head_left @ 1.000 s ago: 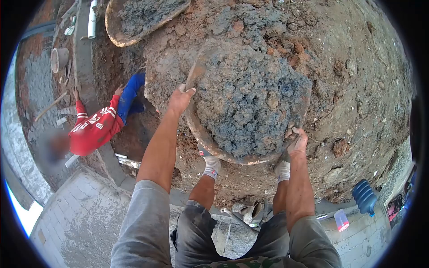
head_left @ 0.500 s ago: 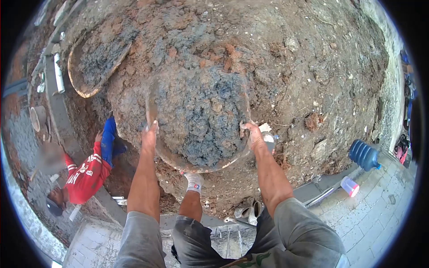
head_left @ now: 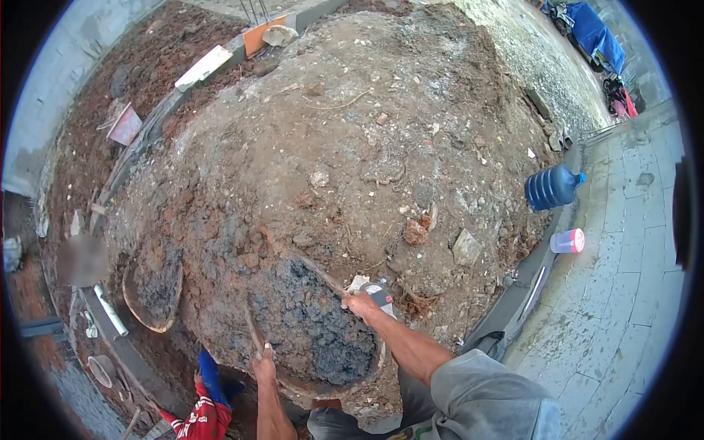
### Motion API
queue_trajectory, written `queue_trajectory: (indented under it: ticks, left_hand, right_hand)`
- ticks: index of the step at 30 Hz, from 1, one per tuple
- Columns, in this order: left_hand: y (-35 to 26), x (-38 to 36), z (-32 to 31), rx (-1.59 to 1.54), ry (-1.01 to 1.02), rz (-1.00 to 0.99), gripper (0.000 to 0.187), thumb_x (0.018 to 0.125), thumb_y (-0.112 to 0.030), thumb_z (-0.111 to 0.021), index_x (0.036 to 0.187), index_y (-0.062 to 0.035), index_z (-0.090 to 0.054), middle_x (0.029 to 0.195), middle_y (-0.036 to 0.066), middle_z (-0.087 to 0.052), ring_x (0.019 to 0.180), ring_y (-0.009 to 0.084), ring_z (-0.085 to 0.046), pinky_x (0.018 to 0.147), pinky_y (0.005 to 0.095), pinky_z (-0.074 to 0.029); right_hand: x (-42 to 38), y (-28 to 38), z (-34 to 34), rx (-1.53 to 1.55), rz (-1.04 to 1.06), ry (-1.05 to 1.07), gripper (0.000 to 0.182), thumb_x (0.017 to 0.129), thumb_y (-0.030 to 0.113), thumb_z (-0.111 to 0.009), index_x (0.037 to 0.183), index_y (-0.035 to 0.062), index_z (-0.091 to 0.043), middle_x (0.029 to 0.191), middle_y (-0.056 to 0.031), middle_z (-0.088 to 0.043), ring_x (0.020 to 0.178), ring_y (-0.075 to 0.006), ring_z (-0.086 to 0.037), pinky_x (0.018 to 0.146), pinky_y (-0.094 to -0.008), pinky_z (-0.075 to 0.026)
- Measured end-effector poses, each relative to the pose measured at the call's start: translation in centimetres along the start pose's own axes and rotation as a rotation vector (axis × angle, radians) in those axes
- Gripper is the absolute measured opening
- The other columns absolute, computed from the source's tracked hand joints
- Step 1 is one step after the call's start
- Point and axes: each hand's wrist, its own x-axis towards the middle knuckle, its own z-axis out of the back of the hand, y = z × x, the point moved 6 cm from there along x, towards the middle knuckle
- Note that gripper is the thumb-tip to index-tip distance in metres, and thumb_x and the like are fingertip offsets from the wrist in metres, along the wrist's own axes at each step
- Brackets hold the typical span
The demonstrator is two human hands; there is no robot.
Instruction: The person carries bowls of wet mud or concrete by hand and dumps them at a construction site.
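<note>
Left hand (head_left: 265, 358) and right hand (head_left: 358, 303), each closed on the rim of one mud-filled basin (head_left: 323, 276), with one second basin (head_left: 130, 299), one blue bottle (head_left: 551, 188) and one pink-lidded container (head_left: 566, 241) beyond.

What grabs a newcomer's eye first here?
Probably the big blue water jug, lying on its side at the right edge of the dirt mound. Next, the shallow pan of dark soil at lower centre, gripped by the left hand and right hand. Then the co-worker's red top at the bottom left.
</note>
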Motion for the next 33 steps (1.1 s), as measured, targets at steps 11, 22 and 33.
queue_trajectory:
  ticks: [11,22,33]
  left_hand:
    - [-30.4,-18.1,-18.5,0.153,0.505,-0.17,0.04,0.076,-0.036,-0.063,0.096,-0.0006,-0.059,0.081,0.003,-0.058,0.074,0.0144,-0.051,0.067,0.0286,-0.039]
    - [-56.9,-28.2,-34.4,0.42,0.93,-0.536,0.063,0.071,-0.047,-0.063,0.105,0.0059,-0.055,0.097,0.016,-0.059,0.091,0.0223,-0.054,0.081,0.0339,-0.039]
    - [-73.2,-36.3,-51.0,0.747,1.324,-0.621,0.076,0.07,-0.051,-0.062,0.113,0.0099,-0.048,0.108,0.024,-0.054,0.106,0.0317,-0.05,0.091,0.0368,-0.036]
  right_hand:
    - [-17.4,8.4,33.7,0.461,0.175,-0.347,0.021,0.062,0.015,-0.06,0.078,0.003,-0.055,0.065,-0.0008,-0.048,0.06,-0.0139,-0.042,0.054,-0.0285,-0.034]
    - [-30.5,16.6,57.0,0.512,0.23,-0.727,0.02,0.069,0.016,-0.058,0.081,0.0004,-0.055,0.068,-0.0006,-0.047,0.06,-0.0122,-0.042,0.056,-0.0288,-0.033]
    - [-32.1,19.2,70.2,0.741,0.135,-0.89,0.007,0.071,0.012,-0.055,0.071,0.0056,-0.054,0.06,0.0015,-0.049,0.051,-0.01,-0.043,0.049,-0.025,-0.033]
